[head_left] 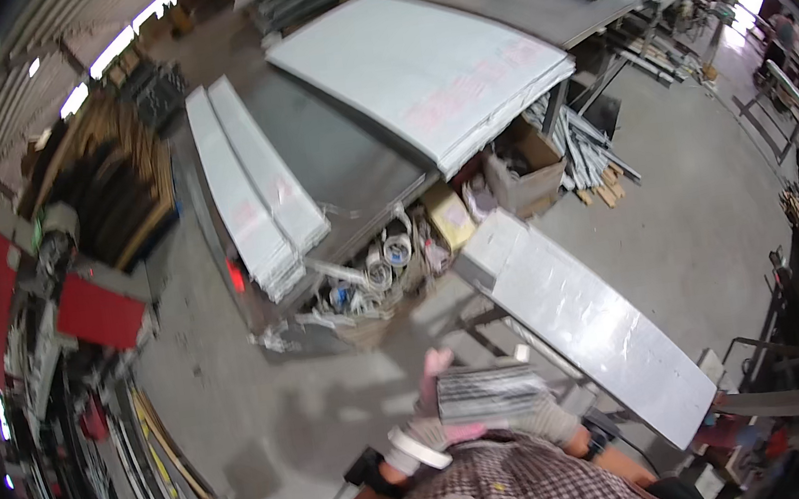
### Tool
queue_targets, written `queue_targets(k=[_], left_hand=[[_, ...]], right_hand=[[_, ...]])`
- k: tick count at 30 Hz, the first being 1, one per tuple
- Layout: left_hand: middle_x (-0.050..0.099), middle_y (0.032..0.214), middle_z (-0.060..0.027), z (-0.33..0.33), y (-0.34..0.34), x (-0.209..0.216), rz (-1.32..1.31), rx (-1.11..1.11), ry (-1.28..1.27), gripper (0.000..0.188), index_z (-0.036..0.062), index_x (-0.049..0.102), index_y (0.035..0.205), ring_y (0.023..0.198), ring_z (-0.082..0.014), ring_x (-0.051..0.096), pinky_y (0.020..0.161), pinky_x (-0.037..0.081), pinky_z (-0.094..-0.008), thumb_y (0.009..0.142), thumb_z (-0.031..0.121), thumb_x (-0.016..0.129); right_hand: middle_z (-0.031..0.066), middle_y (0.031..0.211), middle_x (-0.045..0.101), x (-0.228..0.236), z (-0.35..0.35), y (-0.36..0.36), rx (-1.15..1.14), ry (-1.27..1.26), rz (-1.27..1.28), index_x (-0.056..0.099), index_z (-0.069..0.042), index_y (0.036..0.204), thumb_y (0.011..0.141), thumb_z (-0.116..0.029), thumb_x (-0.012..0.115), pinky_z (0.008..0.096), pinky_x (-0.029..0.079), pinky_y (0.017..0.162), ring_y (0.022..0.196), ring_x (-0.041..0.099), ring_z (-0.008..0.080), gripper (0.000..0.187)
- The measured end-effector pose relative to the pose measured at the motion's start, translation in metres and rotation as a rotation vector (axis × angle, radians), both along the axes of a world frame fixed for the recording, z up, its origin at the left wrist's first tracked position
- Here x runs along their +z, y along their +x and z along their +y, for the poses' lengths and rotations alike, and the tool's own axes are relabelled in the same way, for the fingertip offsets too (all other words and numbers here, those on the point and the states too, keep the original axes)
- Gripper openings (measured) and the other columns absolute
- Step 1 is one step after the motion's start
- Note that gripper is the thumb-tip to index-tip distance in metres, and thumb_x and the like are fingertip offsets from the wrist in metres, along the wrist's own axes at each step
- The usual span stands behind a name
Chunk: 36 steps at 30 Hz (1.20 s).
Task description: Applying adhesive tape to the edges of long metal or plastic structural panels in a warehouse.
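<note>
Close to my chest, over the checked apron, I carry a stack of thin grey strips [487, 392], layered with dark lines between them. Blur hides what the strips are made of. My left hand [427, 415], in a pale glove with pink fingertips, closes around the stack's left end. At the opposite end my right hand [549, 416], also gloved, grips it; its fingers are mostly hidden. A white band [420, 448] crosses my left wrist. Just right and ahead of the stack is a long white panel [603, 324] on a stand.
Ahead stands a large metal table [362, 153] with a wide stack of white sheets [426, 69] and narrower white panels [245, 184]. Below its near edge are tape rolls [388, 261] and a cardboard box [526, 172]. Red machinery [100, 311] stands left; metal bars [588, 144] lie beyond the panel.
</note>
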<state>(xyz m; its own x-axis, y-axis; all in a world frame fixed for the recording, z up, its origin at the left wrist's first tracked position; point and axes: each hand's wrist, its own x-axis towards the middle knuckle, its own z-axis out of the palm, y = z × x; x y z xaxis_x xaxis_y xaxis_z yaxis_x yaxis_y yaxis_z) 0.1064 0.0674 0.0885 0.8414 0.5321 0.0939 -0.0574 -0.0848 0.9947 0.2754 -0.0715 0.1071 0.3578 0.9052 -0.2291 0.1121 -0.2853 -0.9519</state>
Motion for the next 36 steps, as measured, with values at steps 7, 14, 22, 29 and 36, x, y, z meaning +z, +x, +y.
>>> queue_targets(k=[7, 14, 22, 29, 36], left_hand=[[0.05, 0.142, -0.0251, -0.002, -0.033, -0.011, -0.485, -0.049, 0.226, 0.086, 0.0045, 0.044, 0.139, 0.128, -0.0368, 0.053, 0.116, 0.033, -0.0508, 0.075, 0.041, 0.087], [0.056, 0.128, -0.015, -0.009, -0.012, -0.022, -0.517, -0.032, 0.191, 0.071, 0.0076, 0.049, 0.134, 0.117, -0.028, 0.059, 0.11, 0.043, -0.0482, 0.078, 0.03, 0.087], [0.056, 0.13, -0.0167, -0.008, -0.003, -0.028, -0.53, 0.013, 0.147, 0.065, 0.0098, 0.048, 0.135, 0.122, -0.0276, 0.058, 0.105, 0.046, -0.0459, 0.083, 0.03, 0.082], [0.062, 0.122, -0.0165, -0.002, 0.003, -0.011, -0.492, 0.088, 0.09, 0.058, 0.008, 0.052, 0.129, 0.114, -0.0325, 0.061, 0.105, 0.044, -0.0484, 0.084, 0.031, 0.08], [0.058, 0.128, -0.0143, 0.0, -0.007, -0.02, -0.355, 0.07, -0.153, 0.063, 0.0066, 0.051, 0.131, 0.121, -0.031, 0.055, 0.106, 0.044, -0.0498, 0.08, 0.025, 0.084]], right_hand=[[0.0069, 0.111, 0.066, -0.033, -0.024, -0.018, -0.256, -0.141, 0.989, 0.055, -0.003, 0.126, 0.096, -0.02, 0.068, 0.0323, 0.062, 0.08, 0.091, 0.069, 0.0164, 0.037], [0.0132, 0.132, 0.063, -0.066, -0.042, -0.016, -0.123, -0.007, 1.44, 0.049, -0.001, 0.142, 0.101, -0.024, 0.062, 0.0287, 0.053, 0.103, 0.117, 0.065, 0.0176, 0.049], [0.0141, 0.129, 0.063, -0.052, -0.023, -0.012, -0.234, -0.698, 0.32, 0.055, 0.0, 0.135, 0.099, -0.03, 0.06, 0.0348, 0.049, 0.104, 0.116, 0.063, 0.0227, 0.047], [0.0149, 0.139, 0.055, -0.091, -0.015, 0.004, 0.036, 0.206, 1.02, 0.049, 0.0, 0.141, 0.1, -0.033, 0.06, 0.0371, 0.046, 0.108, 0.126, 0.056, 0.024, 0.054], [0.016, 0.138, 0.057, -0.137, -0.047, 0.005, -0.171, 0.0, 0.484, 0.05, 0.002, 0.14, 0.105, -0.03, 0.051, 0.0353, 0.049, 0.105, 0.125, 0.057, 0.0241, 0.047]])
